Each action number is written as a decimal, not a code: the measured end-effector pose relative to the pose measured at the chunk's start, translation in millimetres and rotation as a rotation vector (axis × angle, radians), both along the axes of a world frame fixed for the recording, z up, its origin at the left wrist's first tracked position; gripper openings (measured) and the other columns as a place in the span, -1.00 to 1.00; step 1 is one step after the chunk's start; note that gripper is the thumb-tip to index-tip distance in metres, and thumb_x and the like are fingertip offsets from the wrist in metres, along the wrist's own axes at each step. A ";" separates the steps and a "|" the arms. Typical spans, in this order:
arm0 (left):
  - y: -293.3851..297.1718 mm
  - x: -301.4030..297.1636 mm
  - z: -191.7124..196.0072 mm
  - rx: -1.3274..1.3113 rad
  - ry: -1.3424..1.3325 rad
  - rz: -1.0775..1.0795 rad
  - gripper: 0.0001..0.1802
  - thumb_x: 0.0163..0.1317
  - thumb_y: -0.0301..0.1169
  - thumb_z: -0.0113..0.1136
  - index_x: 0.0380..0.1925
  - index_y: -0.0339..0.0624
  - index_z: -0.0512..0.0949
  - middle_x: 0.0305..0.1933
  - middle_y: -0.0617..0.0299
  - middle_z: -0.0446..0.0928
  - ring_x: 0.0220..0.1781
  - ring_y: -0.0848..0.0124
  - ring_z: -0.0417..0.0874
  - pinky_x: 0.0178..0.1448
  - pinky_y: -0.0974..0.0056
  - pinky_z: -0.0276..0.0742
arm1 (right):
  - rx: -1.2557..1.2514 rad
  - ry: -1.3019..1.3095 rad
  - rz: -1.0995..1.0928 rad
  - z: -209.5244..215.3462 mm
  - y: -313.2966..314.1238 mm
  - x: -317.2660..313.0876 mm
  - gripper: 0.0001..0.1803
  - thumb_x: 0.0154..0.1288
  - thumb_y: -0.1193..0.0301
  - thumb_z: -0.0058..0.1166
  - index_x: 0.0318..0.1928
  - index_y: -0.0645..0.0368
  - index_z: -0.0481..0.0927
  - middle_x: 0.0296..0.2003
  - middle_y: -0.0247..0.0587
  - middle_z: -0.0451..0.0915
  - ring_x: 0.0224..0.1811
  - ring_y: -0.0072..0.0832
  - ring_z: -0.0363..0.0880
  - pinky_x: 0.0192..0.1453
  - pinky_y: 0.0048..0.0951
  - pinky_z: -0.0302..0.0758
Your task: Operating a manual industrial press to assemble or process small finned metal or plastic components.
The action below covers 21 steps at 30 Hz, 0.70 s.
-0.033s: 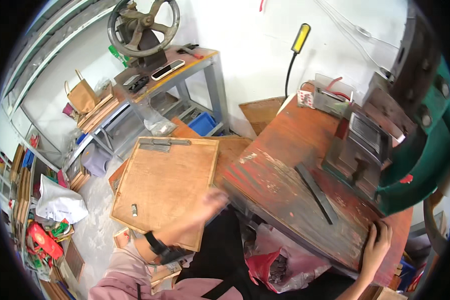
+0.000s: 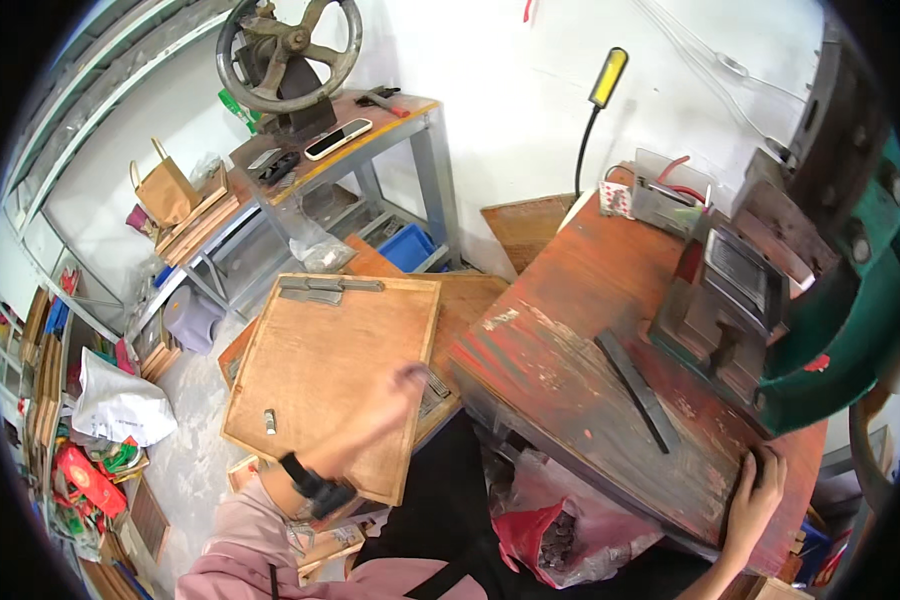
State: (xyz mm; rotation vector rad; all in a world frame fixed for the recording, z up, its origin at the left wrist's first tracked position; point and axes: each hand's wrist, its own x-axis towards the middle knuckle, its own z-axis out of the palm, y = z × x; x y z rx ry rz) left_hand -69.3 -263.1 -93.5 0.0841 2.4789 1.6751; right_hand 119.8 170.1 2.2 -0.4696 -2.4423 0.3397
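Observation:
My left hand (image 2: 398, 393), with a dark band at its wrist, hovers over the right side of a shallow wooden tray (image 2: 335, 385). Motion smears its fingers, so any small thing in them is hidden. Flat dark metal bars (image 2: 322, 288) lie at the tray's far edge, and a small metal piece (image 2: 270, 421) rests near its left side. Fingers bent loosely, my right hand (image 2: 757, 488) rests on the near right edge of the worn reddish worktable (image 2: 560, 290), holding nothing I can see. A long dark metal bar (image 2: 636, 390) lies on that table, left of this hand.
A green machine (image 2: 840, 340) with a metal block stands on the worktable's right side. Beneath the near edge hangs a red and clear plastic bag (image 2: 570, 535) with dark scraps. Farther back are a bench with a handwheel press (image 2: 292, 42), a phone (image 2: 338, 139) and a yellow-headed lamp (image 2: 607, 78).
My left hand has shifted a little left and away from me, off the gap by the worktable and over the tray's edge. My right hand stays in place.

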 end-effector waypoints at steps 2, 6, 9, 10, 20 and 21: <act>-71.0 -41.7 -15.6 -0.417 0.273 0.118 -0.70 0.22 -0.48 0.00 -0.06 -0.38 0.48 -0.22 -0.10 0.59 -0.20 0.12 0.62 -0.13 0.15 0.54 | -0.015 -0.035 -0.010 1.4 -5.1 -5.4 -0.82 0.30 0.53 -0.07 -0.17 0.38 0.51 -0.23 0.05 0.50 -0.14 -0.05 0.47 0.00 -0.25 0.37; -171.3 -111.5 -41.4 -0.974 0.653 0.122 -0.72 0.14 -0.50 0.03 -0.12 -0.33 0.47 -0.20 -0.10 0.55 -0.11 0.03 0.56 -0.03 0.05 0.49 | 0.018 -0.038 -0.017 0.6 -6.1 -10.7 -0.83 0.30 0.55 -0.08 -0.18 0.40 0.51 -0.23 0.06 0.50 -0.14 -0.04 0.47 -0.02 -0.25 0.37; -202.1 -149.4 -49.7 -1.208 0.649 -0.062 -0.73 0.12 -0.48 0.05 -0.15 -0.29 0.47 -0.18 -0.02 0.54 -0.06 0.09 0.53 0.04 0.06 0.46 | 0.041 -0.045 -0.038 -2.9 -0.2 -8.4 -0.84 0.31 0.55 -0.09 -0.19 0.41 0.50 -0.25 0.07 0.50 -0.17 -0.04 0.47 -0.04 -0.26 0.37; -204.7 -158.0 -50.7 -1.297 0.544 -0.205 -0.74 0.11 -0.47 0.06 -0.16 -0.28 0.47 -0.17 0.00 0.53 -0.03 0.13 0.52 0.07 0.10 0.45 | 0.045 -0.045 -0.053 0.5 -3.6 -8.8 -0.84 0.31 0.56 -0.10 -0.19 0.42 0.50 -0.25 0.07 0.50 -0.18 -0.06 0.47 -0.04 -0.27 0.37; -214.8 -181.1 -48.3 -1.165 0.669 -0.253 -0.64 0.14 -0.46 0.05 -0.03 -0.28 0.42 -0.12 0.03 0.52 -0.02 0.13 0.51 0.13 0.12 0.41 | 0.212 -0.094 -0.115 16.3 -21.8 -19.2 -0.78 0.32 0.41 0.06 -0.23 0.37 0.62 -0.29 0.05 0.62 -0.28 -0.13 0.60 -0.15 -0.27 0.52; -215.3 -183.1 -51.5 -1.123 0.731 -0.159 -0.60 0.14 -0.48 0.05 0.02 -0.29 0.40 -0.10 0.01 0.51 0.01 0.12 0.50 0.16 0.10 0.38 | 0.171 -0.093 -0.135 16.2 -23.7 -20.7 -0.78 0.32 0.41 0.06 -0.23 0.37 0.62 -0.29 0.05 0.62 -0.28 -0.13 0.60 -0.16 -0.28 0.52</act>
